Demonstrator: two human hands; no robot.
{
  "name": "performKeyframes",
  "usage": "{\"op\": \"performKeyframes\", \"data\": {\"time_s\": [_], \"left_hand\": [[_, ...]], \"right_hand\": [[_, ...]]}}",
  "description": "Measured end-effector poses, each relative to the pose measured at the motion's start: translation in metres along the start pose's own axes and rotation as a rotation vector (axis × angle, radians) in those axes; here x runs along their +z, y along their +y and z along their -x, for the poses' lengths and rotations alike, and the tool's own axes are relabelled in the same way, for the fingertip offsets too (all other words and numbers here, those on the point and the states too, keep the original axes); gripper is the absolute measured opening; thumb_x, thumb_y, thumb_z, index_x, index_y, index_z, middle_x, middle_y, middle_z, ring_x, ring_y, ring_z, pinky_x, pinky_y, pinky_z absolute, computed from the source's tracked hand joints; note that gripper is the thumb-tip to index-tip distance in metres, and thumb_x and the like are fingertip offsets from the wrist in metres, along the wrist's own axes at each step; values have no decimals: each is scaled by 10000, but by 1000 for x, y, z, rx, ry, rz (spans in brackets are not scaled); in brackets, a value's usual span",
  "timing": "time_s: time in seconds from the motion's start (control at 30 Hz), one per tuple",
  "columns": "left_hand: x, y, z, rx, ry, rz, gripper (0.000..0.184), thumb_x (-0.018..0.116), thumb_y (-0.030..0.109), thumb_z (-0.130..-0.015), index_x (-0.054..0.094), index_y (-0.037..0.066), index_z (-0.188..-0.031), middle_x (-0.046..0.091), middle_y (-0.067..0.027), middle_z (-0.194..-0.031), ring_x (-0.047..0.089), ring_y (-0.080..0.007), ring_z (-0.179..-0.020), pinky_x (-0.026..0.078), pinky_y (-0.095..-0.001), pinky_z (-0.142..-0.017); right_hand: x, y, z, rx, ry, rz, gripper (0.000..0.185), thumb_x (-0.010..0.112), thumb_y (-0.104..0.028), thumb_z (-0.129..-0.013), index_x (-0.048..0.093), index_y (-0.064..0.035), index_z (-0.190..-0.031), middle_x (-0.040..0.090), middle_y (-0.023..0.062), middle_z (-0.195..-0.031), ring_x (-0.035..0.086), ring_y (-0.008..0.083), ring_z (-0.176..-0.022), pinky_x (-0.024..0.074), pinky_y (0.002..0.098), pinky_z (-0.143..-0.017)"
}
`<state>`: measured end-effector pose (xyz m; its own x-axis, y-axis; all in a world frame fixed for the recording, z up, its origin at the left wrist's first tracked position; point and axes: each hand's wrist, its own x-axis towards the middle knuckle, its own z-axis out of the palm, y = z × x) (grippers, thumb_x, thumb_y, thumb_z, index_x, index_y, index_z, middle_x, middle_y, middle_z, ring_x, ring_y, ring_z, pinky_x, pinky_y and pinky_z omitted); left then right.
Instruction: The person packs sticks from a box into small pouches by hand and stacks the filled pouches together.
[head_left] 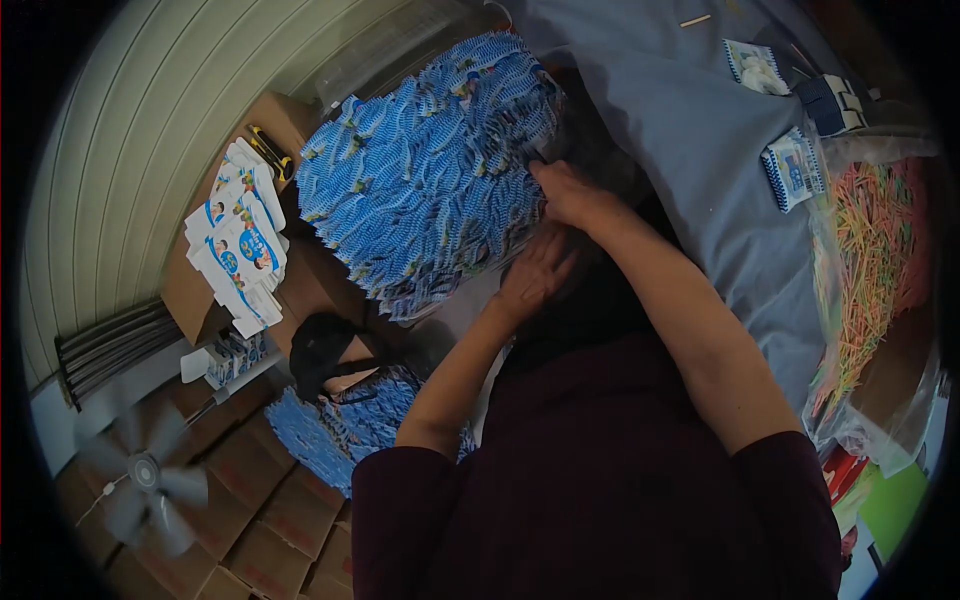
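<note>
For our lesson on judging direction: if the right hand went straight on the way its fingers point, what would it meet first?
The right hand would most likely meet the heap of blue packets; its fingertips already look at the edge, though contact is unclear.

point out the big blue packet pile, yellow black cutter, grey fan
Big blue packet pile [430, 175], head view: surface middle
Yellow black cutter [270, 153], head view: middle of body
Grey fan [146, 472], head view: central hub
</note>
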<state>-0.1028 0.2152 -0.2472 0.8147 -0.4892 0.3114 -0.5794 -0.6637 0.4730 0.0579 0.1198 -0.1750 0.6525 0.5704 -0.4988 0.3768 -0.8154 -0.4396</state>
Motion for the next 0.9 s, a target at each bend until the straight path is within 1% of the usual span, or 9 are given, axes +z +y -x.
{"op": "performKeyframes", "data": {"time_s": [0.07,0.1,0.17,0.4,0.6,0.67,0.7,0.77,0.9], "left_hand": [[-12,10,16,-177,-37,14,622,554,27,-799,431,56,-1409,368,-284,-1450,379,-452,-1344,321,-520,-1119],[-16,10,20,-179,-42,19,622,554,27,-799,431,56,-1409,368,-284,-1450,379,-452,-1344,321,-520,-1119],[-23,9,25,-253,-23,2,606,542,38,-815,424,45,-1409,380,-279,-1441,398,-438,-1332,341,-512,-1103],[-32,-6,21,-233,-114,-176,607,509,54,-837,408,75,-1435,417,-273,-1414,417,-416,-1324,362,-487,-1085],[-25,-7,19,-181,-173,-328,603,532,67,-824,434,88,-1418,477,-279,-1344,466,-415,-1273,378,-485,-1070],[-29,-5,25,-133,-123,-284,616,603,73,-776,475,79,-1379,490,-275,-1323,479,-412,-1261,384,-475,-1069],[-32,-1,28,-132,-119,-285,616,603,73,-776,475,79,-1379,490,-275,-1323,479,-412,-1261,384,-475,-1069],[-36,6,32,-177,-178,57,657,690,101,-718,499,60,-1346,495,-266,-1317,456,-432,-1285,391,-487,-1061],[-69,19,6,-27,1,-66,720,760,170,-703,485,38,-1355,461,-254,-1370,377,-439,-1354,342,-525,-1091]], "right_hand": [[3,-3,0,-5,-5,43,424,712,-6,-737,544,-20,-1126,635,247,-1116,605,429,-1084,517,480,-896],[6,0,0,-2,-10,40,424,712,-6,-737,544,-20,-1126,635,247,-1116,605,429,-1084,517,480,-896],[13,4,0,-100,89,45,457,715,16,-709,513,4,-1118,660,267,-986,638,458,-969,540,495,-812],[26,3,-8,-144,145,198,373,687,17,-720,515,-12,-1050,681,240,-943,668,410,-929,546,499,-768],[25,3,-5,-175,177,339,317,675,-18,-748,543,-3,-1035,702,205,-905,692,384,-883,559,455,-737],[15,0,2,-117,-3,262,410,720,-46,-730,540,-6,-1097,695,211,-990,675,381,-966,550,454,-796],[13,-1,4,-117,-1,266,410,720,-46,-730,540,-6,-1097,695,211,-990,675,381,-966,550,454,-796],[11,-2,6,-59,-72,193,498,758,-72,-714,534,-24,-1156,673,209,-1093,649,380,-1047,534,451,-859],[3,-3,8,-17,-115,153,566,774,-74,-706,519,-45,-1210,646,204,-1165,624,379,-1099,523,451,-898]]}}
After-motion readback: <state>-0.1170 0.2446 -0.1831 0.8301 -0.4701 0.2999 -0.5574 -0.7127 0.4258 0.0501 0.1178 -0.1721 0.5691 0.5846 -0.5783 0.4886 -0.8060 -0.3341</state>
